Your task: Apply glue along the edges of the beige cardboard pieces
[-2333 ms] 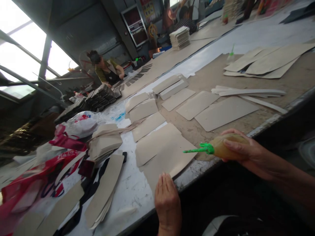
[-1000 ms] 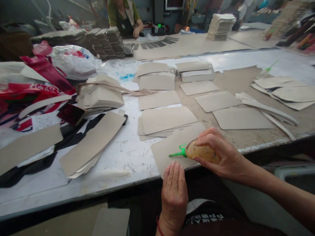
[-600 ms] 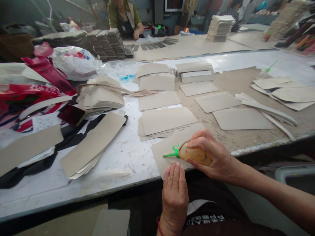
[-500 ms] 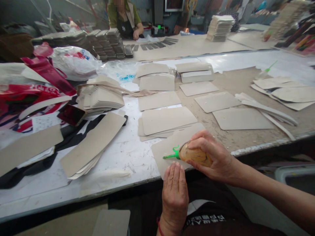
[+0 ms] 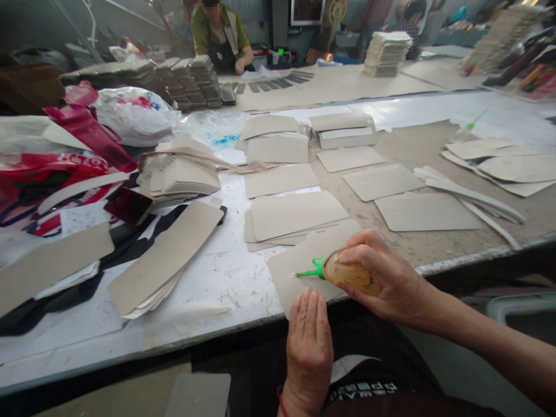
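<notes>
From the head camera, low in the middle of the frame, the right hand (image 5: 386, 278) is wrapped around a small amber glue bottle (image 5: 350, 277), fingers curled over its top and thumb underneath. The bottle lies nearly level, and its green nozzle (image 5: 309, 272) points toward the left of the frame, with the tip right at the surface of a grey card sheet (image 5: 295, 286). That sheet lies at the near edge of the table (image 5: 226, 272), one corner hanging slightly past it.

Just below the nozzle, the left hand (image 5: 309, 341) lies flat with its fingers straight and close together. It grips nothing, and its fingertips press on the near edge of the same sheet.

Above the sheet is a low stack of similar cards (image 5: 297, 213). More single cards (image 5: 423, 211) are spread out toward the right of the frame. In the left half, a long card strip (image 5: 167, 255) lies slantwise over some thinner ones, with a fanned bundle of cards (image 5: 182, 171) just above it. Red bags (image 5: 65, 168) and a white plastic bag (image 5: 130, 113) crowd the upper left.

At the top of the frame another person (image 5: 223, 35) stands at the far side of the table, beside rows of dark stacked pieces (image 5: 191, 81). A tall pile of pale sheets (image 5: 386, 52) stands at the upper right.
</notes>
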The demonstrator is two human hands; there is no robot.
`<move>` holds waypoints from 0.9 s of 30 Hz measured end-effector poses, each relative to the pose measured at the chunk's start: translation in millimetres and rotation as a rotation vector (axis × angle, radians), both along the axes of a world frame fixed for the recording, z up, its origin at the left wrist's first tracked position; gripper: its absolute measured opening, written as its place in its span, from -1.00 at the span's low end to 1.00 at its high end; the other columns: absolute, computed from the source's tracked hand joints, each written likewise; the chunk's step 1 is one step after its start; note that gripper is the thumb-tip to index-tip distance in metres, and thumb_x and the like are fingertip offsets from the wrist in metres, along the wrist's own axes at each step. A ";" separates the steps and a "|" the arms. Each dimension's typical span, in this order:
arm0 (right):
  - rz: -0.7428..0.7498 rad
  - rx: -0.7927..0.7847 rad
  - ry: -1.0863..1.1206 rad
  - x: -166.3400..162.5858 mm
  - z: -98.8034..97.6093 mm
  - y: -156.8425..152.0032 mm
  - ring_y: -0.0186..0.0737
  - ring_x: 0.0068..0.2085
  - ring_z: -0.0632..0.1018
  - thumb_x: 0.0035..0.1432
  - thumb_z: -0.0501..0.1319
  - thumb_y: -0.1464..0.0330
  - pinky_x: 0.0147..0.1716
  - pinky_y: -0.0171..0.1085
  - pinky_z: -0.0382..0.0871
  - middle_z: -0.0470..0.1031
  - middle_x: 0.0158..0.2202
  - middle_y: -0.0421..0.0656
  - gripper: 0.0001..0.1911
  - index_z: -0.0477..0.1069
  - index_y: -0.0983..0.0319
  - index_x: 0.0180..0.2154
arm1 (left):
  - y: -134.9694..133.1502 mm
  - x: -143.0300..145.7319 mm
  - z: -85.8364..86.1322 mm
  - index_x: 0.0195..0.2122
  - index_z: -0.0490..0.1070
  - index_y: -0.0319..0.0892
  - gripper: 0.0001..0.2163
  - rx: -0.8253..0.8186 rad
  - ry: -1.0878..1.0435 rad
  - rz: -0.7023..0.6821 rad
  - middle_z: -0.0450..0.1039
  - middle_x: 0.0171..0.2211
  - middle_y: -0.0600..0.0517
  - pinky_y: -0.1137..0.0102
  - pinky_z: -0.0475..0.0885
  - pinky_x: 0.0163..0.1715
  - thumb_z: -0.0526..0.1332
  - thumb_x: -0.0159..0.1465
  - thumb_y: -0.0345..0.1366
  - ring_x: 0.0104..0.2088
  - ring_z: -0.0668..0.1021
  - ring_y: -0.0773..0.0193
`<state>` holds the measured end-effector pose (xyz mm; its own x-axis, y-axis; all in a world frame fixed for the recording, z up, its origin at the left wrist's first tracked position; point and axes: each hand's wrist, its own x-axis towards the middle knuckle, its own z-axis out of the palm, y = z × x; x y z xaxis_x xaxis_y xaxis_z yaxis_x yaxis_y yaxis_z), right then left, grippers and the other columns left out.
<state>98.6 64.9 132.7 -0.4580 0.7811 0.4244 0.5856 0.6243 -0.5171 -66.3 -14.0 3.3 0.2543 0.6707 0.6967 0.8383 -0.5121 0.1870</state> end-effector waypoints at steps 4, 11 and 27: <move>-0.152 0.016 0.124 8.0 -2.8 -1.3 -0.08 -0.17 0.48 0.13 0.30 0.34 -0.19 -0.11 0.47 0.36 -0.21 -0.11 -0.72 0.30 0.10 -0.13 | 1.8 -13.5 4.7 -0.02 0.42 -0.43 -0.70 0.020 0.023 -0.046 0.53 -0.03 -0.23 0.19 0.47 0.08 0.07 0.26 -0.63 0.11 0.49 0.08; -0.497 -0.075 0.138 70.3 2.3 -16.1 -0.08 -0.26 0.49 0.09 0.30 0.13 -0.29 -0.11 0.46 0.36 -0.23 -0.14 -0.68 0.28 0.06 -0.16 | -4.7 -37.3 10.6 0.04 0.39 -0.43 -0.61 0.012 0.048 -0.031 0.49 0.01 -0.28 0.17 0.37 0.18 0.25 0.16 -0.63 0.17 0.44 0.02; -0.347 -0.003 0.046 95.3 -6.3 -20.0 -0.11 -0.20 0.45 0.12 0.31 0.34 -0.21 -0.15 0.41 0.35 -0.23 -0.13 -0.76 0.33 0.13 -0.17 | 11.5 31.7 2.2 0.19 0.30 -0.29 -0.56 -0.127 0.069 0.019 0.28 0.23 -0.28 0.04 0.31 0.20 0.20 0.27 -0.49 0.28 0.28 -0.06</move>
